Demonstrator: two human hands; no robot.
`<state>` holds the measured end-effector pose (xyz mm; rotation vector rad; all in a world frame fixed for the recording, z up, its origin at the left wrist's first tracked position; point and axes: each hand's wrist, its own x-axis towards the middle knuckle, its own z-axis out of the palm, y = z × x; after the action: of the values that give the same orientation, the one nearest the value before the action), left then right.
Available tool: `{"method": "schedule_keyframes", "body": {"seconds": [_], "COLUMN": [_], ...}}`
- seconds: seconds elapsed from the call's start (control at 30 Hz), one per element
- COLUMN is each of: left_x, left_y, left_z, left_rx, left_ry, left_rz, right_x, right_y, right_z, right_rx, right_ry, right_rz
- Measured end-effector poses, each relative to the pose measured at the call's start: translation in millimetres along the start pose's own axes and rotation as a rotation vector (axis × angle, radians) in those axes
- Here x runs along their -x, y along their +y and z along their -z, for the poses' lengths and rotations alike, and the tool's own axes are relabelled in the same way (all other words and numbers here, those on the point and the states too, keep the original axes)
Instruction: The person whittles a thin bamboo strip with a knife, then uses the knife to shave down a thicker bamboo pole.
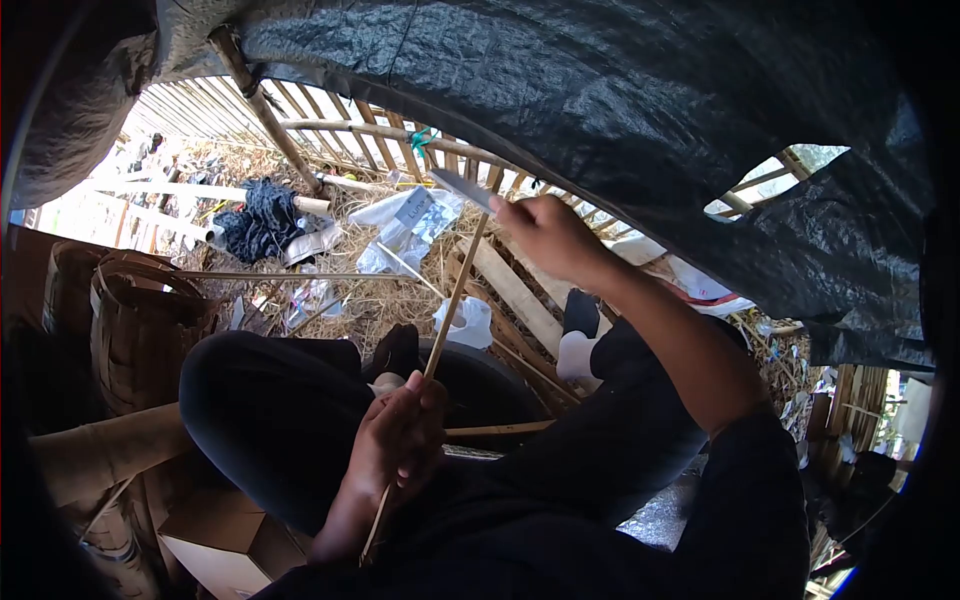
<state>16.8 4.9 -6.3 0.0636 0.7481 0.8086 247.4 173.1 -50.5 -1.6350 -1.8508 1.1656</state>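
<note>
A long thin bamboo strip [459,292] runs slanting from my lap up to the fence. My left hand [398,432] is closed around its lower part, above my lap. Higher up and to the right, my right hand [548,236] is closed on a knife, whose grey blade [462,188] points up and left. The blade lies close to the strip's upper end; whether they touch I cannot tell. My fingers hide the knife's handle.
Woven baskets [150,330] stand at the left, above a thick bamboo pole [115,455] and a cardboard box [222,540]. Dark plastic sheeting [620,110] hangs overhead. Plastic litter [405,225] and wooden slats [512,290] lie beyond my crossed legs.
</note>
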Motion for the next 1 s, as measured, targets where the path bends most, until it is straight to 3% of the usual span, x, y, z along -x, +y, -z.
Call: {"method": "schedule_keyframes", "body": {"seconds": [0.07, 0.13, 0.27, 0.37, 0.4, 0.47, 0.6, 0.63, 0.73, 0.8, 0.87, 0.9, 0.93, 1.0], "left_x": [0, 0, 1, -1, 0, 1, 0, -1, 0, 1, 0, 0, 1, 1], "left_y": [0, -1, 3, 2, 1, 0, 2, 1, -3, -2, -1, -1, -2, -5], "left_z": [5, 7, 1, 6, 8, 3, 3, 5, 7, 0, 7, 10, 9, 8], "left_rx": [0.008, 0.012, -0.017, -0.013, -0.022, -0.060, -0.037, -0.039, -0.059, -0.116, -0.073, -0.032, -0.035, -0.080], "left_ry": [0.026, 0.054, 0.052, 0.030, 0.035, 0.036, 0.039, 0.041, 0.060, 0.065, 0.053, 0.048, 0.054, 0.100], "left_rz": [0.006, 0.017, 0.008, -0.008, -0.015, -0.006, -0.015, -0.016, -0.002, -0.013, -0.021, -0.022, -0.019, -0.024], "right_x": [16, 13, 0, 20, 16, -3, 24, 24, 8, 4, 24, 30, 27, 15], "right_y": [0, -6, -1, 2, 4, 9, -17, -7, -3, 2, -13, -15, -11, -5], "right_z": [-22, -11, 2, -40, -33, -4, -24, -39, -9, -5, -28, -44, -40, -15], "right_rx": [-0.022, -0.012, -0.030, -0.090, -0.097, 0.002, -0.031, -0.053, -0.010, 0.055, -0.013, -0.089, -0.095, -0.016], "right_ry": [-0.109, -0.179, -0.105, -0.084, -0.083, -0.074, -0.145, -0.083, -0.079, -0.016, -0.118, 0.015, 0.015, -0.078], "right_rz": [0.109, -0.013, -0.081, 0.201, 0.198, -0.003, 0.089, 0.231, 0.056, 0.103, 0.118, 0.300, 0.298, 0.049]}}
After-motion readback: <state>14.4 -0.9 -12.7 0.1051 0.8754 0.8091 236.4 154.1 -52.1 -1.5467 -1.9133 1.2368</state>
